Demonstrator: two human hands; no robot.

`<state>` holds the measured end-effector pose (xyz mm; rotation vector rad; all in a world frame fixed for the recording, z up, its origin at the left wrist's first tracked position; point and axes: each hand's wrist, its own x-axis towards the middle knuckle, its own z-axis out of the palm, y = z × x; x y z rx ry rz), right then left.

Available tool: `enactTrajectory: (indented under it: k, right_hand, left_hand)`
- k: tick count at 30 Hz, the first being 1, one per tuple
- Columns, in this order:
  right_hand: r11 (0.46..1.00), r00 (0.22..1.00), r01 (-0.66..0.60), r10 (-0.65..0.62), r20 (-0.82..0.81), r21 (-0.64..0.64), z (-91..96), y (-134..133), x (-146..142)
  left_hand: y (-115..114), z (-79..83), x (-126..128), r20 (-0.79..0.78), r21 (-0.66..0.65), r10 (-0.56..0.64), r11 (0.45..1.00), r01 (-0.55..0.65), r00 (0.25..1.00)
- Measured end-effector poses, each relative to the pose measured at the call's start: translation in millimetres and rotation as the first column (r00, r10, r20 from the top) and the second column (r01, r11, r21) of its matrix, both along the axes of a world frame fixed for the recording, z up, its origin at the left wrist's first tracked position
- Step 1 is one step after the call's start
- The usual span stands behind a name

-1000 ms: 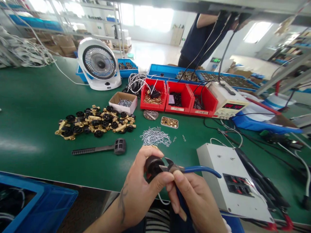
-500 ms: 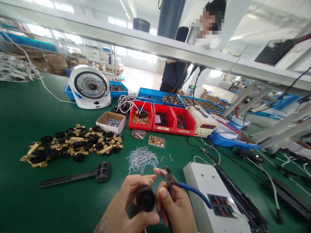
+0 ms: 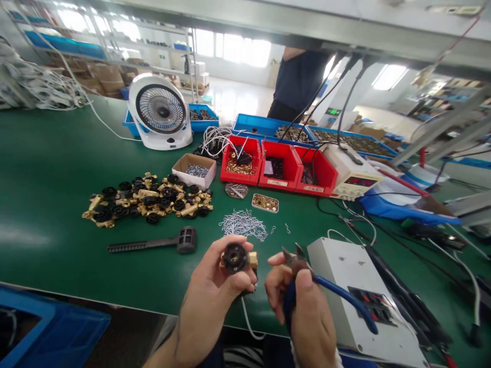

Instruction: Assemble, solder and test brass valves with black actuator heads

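Over there above the green surface (image 3: 153,276), the person's left hand (image 3: 209,296) is gripping a black-and-brass fitting (image 3: 235,258), while the right hand (image 3: 310,309), just beside but apart, is clasping blue-handled cutters (image 3: 298,264).

1 head-worn view, forward and down, close over the green bench (image 3: 57,199), distant windows (image 3: 242,50) beyond.

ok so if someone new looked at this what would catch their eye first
Probably the two hands low in the middle: the left hand holds a black-and-brass part, the right hand blue-handled cutters. Next, the white fan standing at the back left of the green bench, and the three red bins in a row to its right.
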<state>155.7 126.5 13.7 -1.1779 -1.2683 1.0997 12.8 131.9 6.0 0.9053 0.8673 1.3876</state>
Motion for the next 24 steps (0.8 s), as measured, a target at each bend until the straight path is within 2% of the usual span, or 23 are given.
enactTrajectory:
  k: [1, 3, 5, 7, 11, 16, 20, 24]
  right_hand:
    - [1.000, 1.000, -0.023, 0.023, -0.002, -0.002, 3.0, -1, 2]
    - [0.986, 0.988, -0.153, 0.154, 0.019, -0.061, 8.9, -2, 6]
    - [0.934, 0.950, -0.305, 0.311, 0.005, -0.184, 13.4, -4, 7]
    - [0.883, 0.927, -0.370, 0.373, -0.048, -0.288, 16.0, -4, 6]
    - [0.836, 0.911, -0.413, 0.369, -0.186, -0.362, 16.8, -2, 2]
    - [0.779, 0.887, -0.460, 0.378, -0.265, -0.427, 16.8, -3, 2]
    - [0.781, 0.889, -0.458, 0.393, -0.234, -0.426, 18.2, -6, 3]
    - [0.820, 0.901, -0.433, 0.384, -0.201, -0.374, 17.5, -7, 0]
  left_hand:
    - [0, -0.4, -1, 0.008, -0.005, 0.007, 1.000, -0.007, 1.000]
    - [1, 0.3, -2, -0.034, -0.001, 0.034, 0.999, -0.034, 0.999]
    - [0, 2.2, -3, -0.166, 0.055, 0.107, 0.994, -0.099, 0.980]
    - [-3, 3.6, -3, -0.324, 0.149, 0.186, 0.978, -0.144, 0.927]
    - [-7, 1.0, -5, -0.527, 0.310, 0.266, 0.944, -0.108, 0.807]
    - [-7, -2.8, -8, -0.605, 0.412, 0.329, 0.909, -0.069, 0.725]
    - [-6, -0.7, -9, -0.614, 0.460, 0.329, 0.888, -0.013, 0.718]
    - [-6, 2.2, -10, -0.649, 0.468, 0.342, 0.884, 0.003, 0.679]
